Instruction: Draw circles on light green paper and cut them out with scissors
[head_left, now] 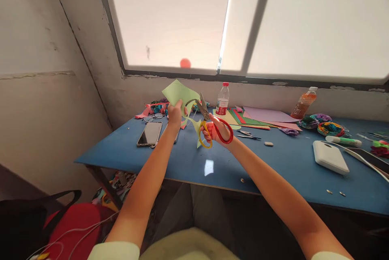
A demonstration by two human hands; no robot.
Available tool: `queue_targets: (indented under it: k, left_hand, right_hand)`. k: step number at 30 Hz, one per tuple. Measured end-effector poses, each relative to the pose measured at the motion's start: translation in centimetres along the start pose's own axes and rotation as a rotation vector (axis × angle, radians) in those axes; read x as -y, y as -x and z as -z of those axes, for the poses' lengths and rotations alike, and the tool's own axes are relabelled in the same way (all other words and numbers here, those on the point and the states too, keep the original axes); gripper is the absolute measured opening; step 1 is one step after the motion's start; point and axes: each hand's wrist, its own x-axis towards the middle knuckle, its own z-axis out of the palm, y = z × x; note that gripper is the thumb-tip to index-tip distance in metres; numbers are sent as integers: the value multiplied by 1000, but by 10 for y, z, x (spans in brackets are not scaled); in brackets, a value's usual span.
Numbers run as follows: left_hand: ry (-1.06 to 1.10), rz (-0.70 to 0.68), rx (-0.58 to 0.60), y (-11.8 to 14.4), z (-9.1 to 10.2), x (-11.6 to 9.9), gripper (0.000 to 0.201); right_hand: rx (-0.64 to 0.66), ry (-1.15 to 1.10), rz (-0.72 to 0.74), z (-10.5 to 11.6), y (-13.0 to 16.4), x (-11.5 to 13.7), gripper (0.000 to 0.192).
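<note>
Here, left to right: smartphone [149, 133] flat on blue desk [282, 162], left of the work. Left hand [175, 114] raised above desk, fingers pinched shut on lower edge of light green paper sheet [178, 91], sheet tilted up and away. Cut strip [194, 124] curling down from sheet toward right. Scissors [209, 124] just right of sheet, blades narrowly parted, pointing up-left into paper edge, long axis diagonal. Right hand [217, 130] fingers through red and yellow loops, gripping. Water bottle [223, 99] behind, upright.
</note>
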Motion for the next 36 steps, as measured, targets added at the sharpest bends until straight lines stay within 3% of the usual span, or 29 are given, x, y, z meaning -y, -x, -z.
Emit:
queue_targets:
  k: [10, 21, 26, 28, 30, 36]
  left_hand:
    - [45, -37, -38, -2, -1, 3, 37]
    - [72, -74, -1, -3, -1, 5, 31]
    - [127, -34, -56, 3, -7, 3, 17]
    - [127, -40, -48, 5, -9, 4, 13]
    - [100, -65, 11, 6, -11, 5, 17]
    - [7, -91, 95, 9, -10, 7, 36]
  right_hand:
    - [-54, 12, 0, -2, -1, 1, 53]
    - [-106, 56, 34, -5, 0, 2, 58]
    - [-51, 121, 18, -8, 1, 2, 59]
    - [-105, 121, 21, -7, -1, 0, 61]
    - [-181, 114, 27, -4, -5, -2, 62]
    - [-168, 207, 103, 2, -9, -8, 55]
